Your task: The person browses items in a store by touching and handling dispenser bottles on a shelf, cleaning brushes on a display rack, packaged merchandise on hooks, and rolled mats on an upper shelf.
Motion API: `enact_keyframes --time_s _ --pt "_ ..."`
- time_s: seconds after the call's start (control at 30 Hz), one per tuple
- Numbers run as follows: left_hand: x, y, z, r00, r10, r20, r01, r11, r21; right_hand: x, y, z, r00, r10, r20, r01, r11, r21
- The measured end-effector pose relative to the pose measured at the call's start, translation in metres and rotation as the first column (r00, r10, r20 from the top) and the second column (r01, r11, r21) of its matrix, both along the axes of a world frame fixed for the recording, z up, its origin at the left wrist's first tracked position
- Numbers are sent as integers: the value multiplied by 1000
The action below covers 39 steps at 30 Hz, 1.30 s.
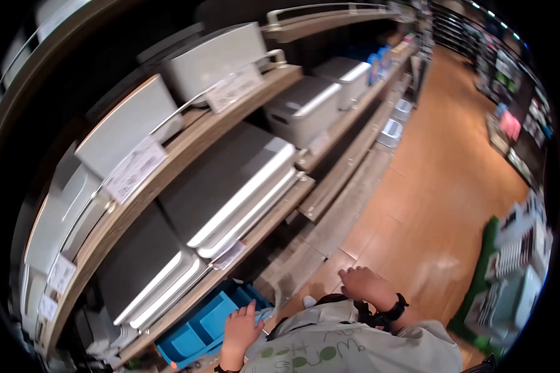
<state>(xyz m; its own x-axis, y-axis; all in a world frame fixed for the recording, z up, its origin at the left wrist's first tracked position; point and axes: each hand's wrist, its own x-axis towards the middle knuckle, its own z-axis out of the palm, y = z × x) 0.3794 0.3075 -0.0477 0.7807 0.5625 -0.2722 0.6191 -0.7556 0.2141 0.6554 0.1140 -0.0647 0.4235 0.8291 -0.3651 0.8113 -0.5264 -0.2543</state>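
My left hand [241, 329] is low in the view, in front of a blue divided bin [202, 326] near the floor by the shelf. Its fingers are spread and nothing shows in them. My right hand [365, 285], with a dark band at the wrist, hovers before my body above the wooden floor. The fingers of that hand are slightly bent and apart, holding nothing visible. Nearest to the hands is my light shirt [320, 348] with printed lettering.
Left, wooden shelves [211, 133] bear white and grey bins [230, 180] and price tags [134, 171]. A wooden-floored aisle [438, 155] runs ahead. Stacked goods [513, 280] on a green base stand at right, and clear containers [390, 132] lie low along the shelf.
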Motion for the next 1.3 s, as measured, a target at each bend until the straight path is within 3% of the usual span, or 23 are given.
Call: enact_keyframes --time_s 0.07,0.13,0.17,0.23,0.27,0.33,0.4,0.47,0.5,0.53,0.63,0.7,0.73,0.83,0.87,0.9,0.93,1.0,1.07,1.13,1.17,1.23,1.3 --pt "17 -11 -4 987 -160 -3 160 986 40 -20 -3 13 998 36 -58 -30 994 109" --pt "39 -29 -4 905 -357 -230 351 934 -68 -43 -10 18 978 63 -199 -32 987 157" --pt "52 -38 -4 881 -416 -225 414 908 -58 -49 -19 12 982 -2 -189 33 986 164" --pt "72 -56 -8 769 -636 -69 576 735 -357 -60 -41 -3 799 205 -565 34 923 382" --pt "84 -62 -12 721 -690 -69 632 695 -344 -57 -54 1 817 151 -556 98 915 392" --pt "109 -78 -24 758 -648 75 555 580 -596 -52 -93 14 888 10 -460 98 973 209" --pt "137 -88 -25 643 -761 86 633 465 -619 -40 -135 32 881 -198 -430 307 931 199" --pt "162 -100 -14 709 -687 159 595 461 -658 -30 -180 29 801 -468 -374 570 788 234" --pt "181 -105 -12 648 -746 155 656 443 -611 -24 -200 19 745 -520 -418 651 704 285" --pt "198 -116 -12 606 -781 149 680 412 -607 -20 -221 16 716 -556 -421 687 665 291" --pt "253 -151 -3 626 -693 358 713 323 -622 1 -270 7 543 -560 -626 816 527 238" --pt "300 -183 14 745 -574 340 576 297 -761 17 -289 -4 517 -501 -694 848 413 333" --pt "329 -198 9 725 -595 347 590 276 -759 26 -300 -5 516 -409 -753 853 325 408" --pt "405 -236 8 835 -471 284 317 -10 -949 72 -315 -12 512 -359 -781 859 216 463" --pt "424 -240 7 832 -478 282 314 -14 -949 89 -317 -17 517 -334 -789 856 162 492" --pt "446 -245 6 900 -422 108 -6 -261 -965 106 -316 -16 487 -322 -812 872 123 474" --pt "464 -249 5 907 -413 -84 -301 -495 -815 122 -313 -12 485 -326 -812 873 120 473" --pt "484 -247 -2 924 -332 -188 -346 -520 -781 151 -304 -5 432 -302 -850 901 108 420" --pt "500 -232 -30 935 -190 -300 -349 -650 -675 179 -290 -24 502 -248 -828 865 123 487" --pt "508 -219 -48 905 -119 -408 -381 -654 -654 202 -278 -45 413 61 -909 901 120 417" --pt "513 -210 -62 888 -105 -448 -393 -679 -620 212 -274 -50 413 46 -910 899 140 415" --pt "530 -204 -87 867 -101 -488 -410 -701 -583 235 -265 -56 268 -11 -963 942 211 260" --pt "557 -206 -101 869 -128 -479 -421 -700 -577 262 -258 -70 232 -72 -970 957 196 214"
